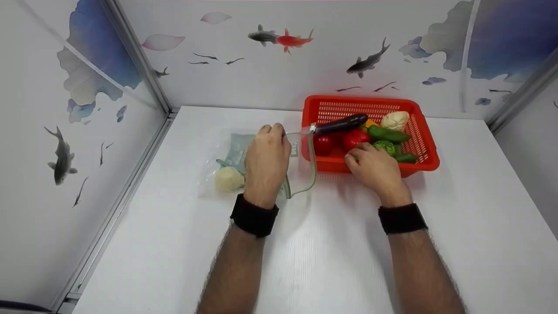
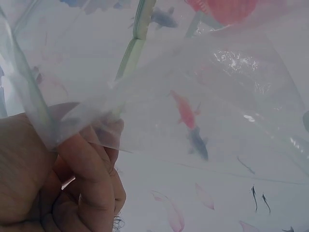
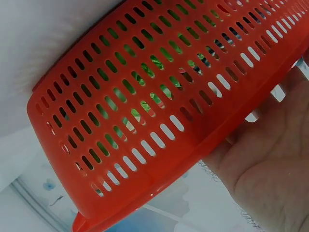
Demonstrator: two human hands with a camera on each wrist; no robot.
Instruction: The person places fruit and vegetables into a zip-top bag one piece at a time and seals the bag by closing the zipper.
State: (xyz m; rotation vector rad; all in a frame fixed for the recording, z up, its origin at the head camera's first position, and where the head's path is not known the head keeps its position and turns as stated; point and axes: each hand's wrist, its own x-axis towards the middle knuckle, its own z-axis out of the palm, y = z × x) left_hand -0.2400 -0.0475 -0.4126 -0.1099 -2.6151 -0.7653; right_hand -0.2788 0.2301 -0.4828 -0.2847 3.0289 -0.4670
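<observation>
My left hand grips the edge of a clear plastic zip bag with a pale green closure strip, and its mouth gapes toward the basket. A pale round vegetable lies at the bag's far left end. My right hand reaches over the front rim of a red plastic basket, its fingers down among the vegetables. Near those fingers are a red pepper and a green leafy ball. In the right wrist view the basket wall hides the fingertips, so what they touch cannot be told.
In the basket also lie an eggplant, a red tomato, a long green vegetable and a whitish vegetable. The basket stands near the back wall of the white table.
</observation>
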